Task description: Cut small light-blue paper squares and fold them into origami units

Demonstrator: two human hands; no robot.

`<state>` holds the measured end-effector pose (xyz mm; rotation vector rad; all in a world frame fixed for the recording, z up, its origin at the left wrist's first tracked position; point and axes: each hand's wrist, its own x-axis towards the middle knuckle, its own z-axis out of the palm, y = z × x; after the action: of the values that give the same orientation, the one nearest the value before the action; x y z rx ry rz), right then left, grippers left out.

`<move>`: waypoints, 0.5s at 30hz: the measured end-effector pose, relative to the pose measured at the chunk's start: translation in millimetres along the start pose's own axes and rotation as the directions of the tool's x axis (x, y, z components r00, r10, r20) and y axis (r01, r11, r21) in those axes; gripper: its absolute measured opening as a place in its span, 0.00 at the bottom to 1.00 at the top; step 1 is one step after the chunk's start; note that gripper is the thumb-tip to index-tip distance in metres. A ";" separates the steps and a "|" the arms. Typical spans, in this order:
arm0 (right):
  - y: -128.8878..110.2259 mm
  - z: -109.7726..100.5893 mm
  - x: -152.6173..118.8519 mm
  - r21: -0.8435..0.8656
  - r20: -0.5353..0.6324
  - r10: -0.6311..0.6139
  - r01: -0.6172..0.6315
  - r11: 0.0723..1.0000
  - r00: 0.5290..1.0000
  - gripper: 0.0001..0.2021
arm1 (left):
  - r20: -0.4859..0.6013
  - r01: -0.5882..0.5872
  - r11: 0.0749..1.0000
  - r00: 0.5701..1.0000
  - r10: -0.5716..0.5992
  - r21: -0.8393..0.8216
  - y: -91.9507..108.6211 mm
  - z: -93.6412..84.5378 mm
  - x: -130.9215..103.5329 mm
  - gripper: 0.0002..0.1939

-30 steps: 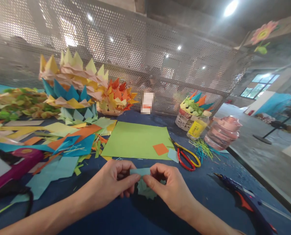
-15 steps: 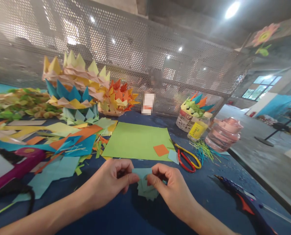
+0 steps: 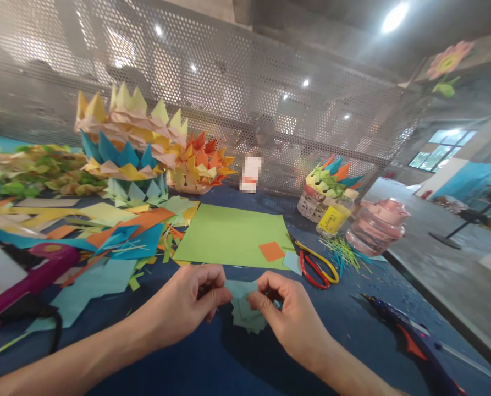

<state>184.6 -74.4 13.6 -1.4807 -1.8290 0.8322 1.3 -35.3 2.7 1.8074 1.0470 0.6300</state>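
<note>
Between my hands, just above the blue tabletop, is a small piece of pale blue paper (image 3: 242, 287). My left hand (image 3: 196, 294) pinches its left end with thumb and forefinger. My right hand (image 3: 284, 305) pinches the right end the same way. Below the held piece, a cluster of small pale blue-green papers (image 3: 249, 320) with jagged edges shows, partly hidden by my right thumb. Beyond my fingers lies a green paper sheet (image 3: 229, 234) with an orange paper square (image 3: 272, 251) on it. A light blue paper square (image 3: 292, 262) touches its front right corner.
Scissors (image 3: 317, 269) with red and yellow handles lie right of the green sheet. A dark glue gun (image 3: 414, 335) is at the right, a purple tool (image 3: 31, 280) at the left. Folded-paper crowns (image 3: 130, 132), a glue bottle (image 3: 334, 214) and a pink bottle (image 3: 379, 225) stand behind.
Both hands keep their pinch on the pale blue paper, with only a very slight shift of the fingers. The camera view has moved a little; the other things stay in place.
</note>
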 end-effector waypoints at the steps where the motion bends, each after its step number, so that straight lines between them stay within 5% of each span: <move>1: 0.1 -0.3 0.2 -0.012 -0.006 0.001 -0.001 1.000 1.000 0.10 | 0.006 0.007 1.000 1.000 -0.006 -0.013 0.4 -0.2 0.2 0.12; 15: -1.2 -1.1 1.3 -0.056 -0.050 -0.068 0.065 0.996 0.996 0.10 | -0.034 -0.036 0.999 0.999 0.037 0.022 -2.3 -1.8 0.6 0.15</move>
<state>184.6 -73.2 15.3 -1.4529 -1.8649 0.7111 -0.6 -33.5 1.5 1.8436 1.0499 0.6765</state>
